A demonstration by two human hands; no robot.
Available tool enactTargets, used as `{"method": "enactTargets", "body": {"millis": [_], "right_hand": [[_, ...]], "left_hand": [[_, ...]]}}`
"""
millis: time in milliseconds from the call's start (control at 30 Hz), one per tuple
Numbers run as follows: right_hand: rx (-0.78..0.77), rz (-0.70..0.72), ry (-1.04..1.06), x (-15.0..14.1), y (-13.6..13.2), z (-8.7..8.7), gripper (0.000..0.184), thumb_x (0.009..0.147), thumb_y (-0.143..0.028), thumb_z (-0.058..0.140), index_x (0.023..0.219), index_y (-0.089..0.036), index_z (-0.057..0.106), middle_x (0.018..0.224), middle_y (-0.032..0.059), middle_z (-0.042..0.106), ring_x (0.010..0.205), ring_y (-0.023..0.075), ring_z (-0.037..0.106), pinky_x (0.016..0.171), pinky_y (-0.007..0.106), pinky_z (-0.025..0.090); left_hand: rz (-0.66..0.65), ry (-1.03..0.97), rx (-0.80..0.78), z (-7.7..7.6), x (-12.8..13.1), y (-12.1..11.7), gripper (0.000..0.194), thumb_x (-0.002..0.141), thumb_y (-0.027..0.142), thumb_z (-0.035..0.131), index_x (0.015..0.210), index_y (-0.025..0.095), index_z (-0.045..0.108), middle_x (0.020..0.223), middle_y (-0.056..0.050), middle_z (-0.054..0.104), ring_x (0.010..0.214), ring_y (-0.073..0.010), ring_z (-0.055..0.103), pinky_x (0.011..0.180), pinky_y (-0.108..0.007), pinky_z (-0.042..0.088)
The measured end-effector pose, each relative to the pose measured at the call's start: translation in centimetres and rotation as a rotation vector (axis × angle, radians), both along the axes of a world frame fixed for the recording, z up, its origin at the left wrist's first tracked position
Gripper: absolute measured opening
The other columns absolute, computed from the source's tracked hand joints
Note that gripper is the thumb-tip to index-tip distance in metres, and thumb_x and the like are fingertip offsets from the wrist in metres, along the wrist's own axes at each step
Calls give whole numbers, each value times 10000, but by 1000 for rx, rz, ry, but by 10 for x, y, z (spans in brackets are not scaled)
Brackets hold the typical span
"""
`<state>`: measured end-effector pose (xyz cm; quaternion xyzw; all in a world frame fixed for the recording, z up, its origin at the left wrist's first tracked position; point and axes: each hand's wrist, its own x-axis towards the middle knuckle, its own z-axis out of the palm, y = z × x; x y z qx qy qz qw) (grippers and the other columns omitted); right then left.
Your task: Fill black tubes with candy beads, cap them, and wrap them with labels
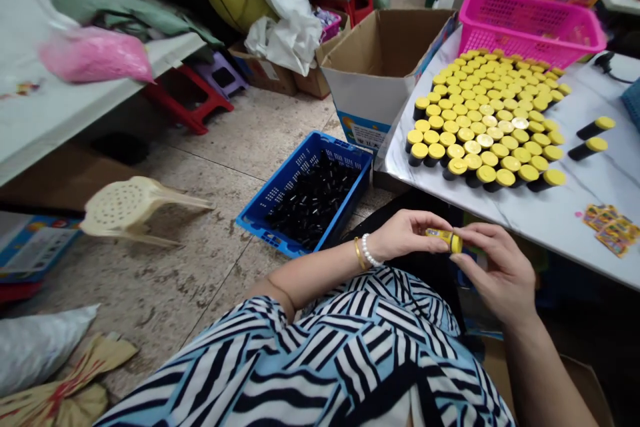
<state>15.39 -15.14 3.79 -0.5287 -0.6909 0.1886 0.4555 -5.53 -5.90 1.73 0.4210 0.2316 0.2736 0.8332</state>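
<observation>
My left hand [413, 237] is closed round a small capped tube [443, 238] with a printed yellow label and a yellow cap, held tilted above my lap. The fingertips of my right hand [495, 265] pinch the tube at its cap end. Across the table at the right, many black tubes with yellow caps [485, 140] stand upright in a dense group. Two more capped tubes [593, 137] stand apart from them. A small pile of printed yellow labels [611, 227] lies near the table's right side.
On the floor left of the table sits a blue crate [255, 220] of black tubes. Behind it stands an open cardboard box [370, 97]. A pink basket [530, 43] is at the table's back. A cream stool [123, 203] and a white table [165, 57] are at left.
</observation>
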Motion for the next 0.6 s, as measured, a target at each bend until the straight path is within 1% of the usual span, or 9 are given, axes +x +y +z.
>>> {"method": "enactTargets", "body": {"millis": [100,200,267,333,400,433,500,533,600], "right_hand": [[148,22,-119,0,-1,11,439,876,-185,808,1287,-329,753,1182,59,725,982,191,728,880,348,639],[320,5,-138,-3,-10,23,508,849,-151,820,1317,-331,737,1194,55,751,1039,213,745,958,376,643],[383,-10,-108,-8,-20,30,522,819,-140,844,1299,-321,744,1179,51,768,1039,221,754,982,391,645],[347,-17,13,-15,-29,36,456,809,-158,860,1233,-298,766,1156,50,776,1017,221,761,951,385,660],[232,-4,209,-24,-36,41,357,831,-201,855,1172,-269,776,1133,53,779,980,214,770,904,375,678],[177,10,302,-29,-38,44,324,850,-221,843,1164,-259,772,1119,54,782,958,209,776,886,371,685],[138,29,400,-37,-39,47,309,881,-243,817,1185,-251,759,1110,55,787,945,202,783,885,376,690],[175,20,386,-40,-39,48,316,882,-244,815,1193,-252,757,1117,58,787,961,203,783,907,384,686],[314,-26,261,-45,-38,47,335,852,-230,839,1180,-257,773,1156,68,782,1030,216,772,982,412,662]], "left_hand": [[47,-23,85,16,-2,-3,547,621,347,1019,1068,124,795,1027,-77,774,909,-148,709,925,-311,536],[61,-29,196,40,-9,-12,525,669,343,996,1101,132,785,1015,-78,773,889,-147,715,904,-307,548],[89,-5,323,58,-14,-23,462,716,350,967,1084,137,787,1008,-81,769,891,-154,715,910,-314,556],[116,33,523,76,-19,-35,374,769,336,927,1069,152,800,1090,-103,768,1006,-187,723,993,-338,547],[131,78,733,93,-24,-45,289,816,308,885,1065,177,815,1189,-119,758,1151,-216,704,1098,-356,507],[132,102,809,100,-26,-49,272,826,300,876,1067,187,819,1215,-121,753,1197,-223,690,1130,-357,487],[144,113,849,109,-30,-53,360,816,309,885,1147,197,800,1245,-124,740,1202,-226,688,1115,-349,497],[150,105,818,111,-32,-54,443,810,335,893,1214,199,772,1231,-123,736,1143,-218,706,1054,-337,528],[141,91,707,109,-34,-55,562,821,427,883,1297,185,707,1136,-111,736,930,-173,725,850,-286,564]]}}
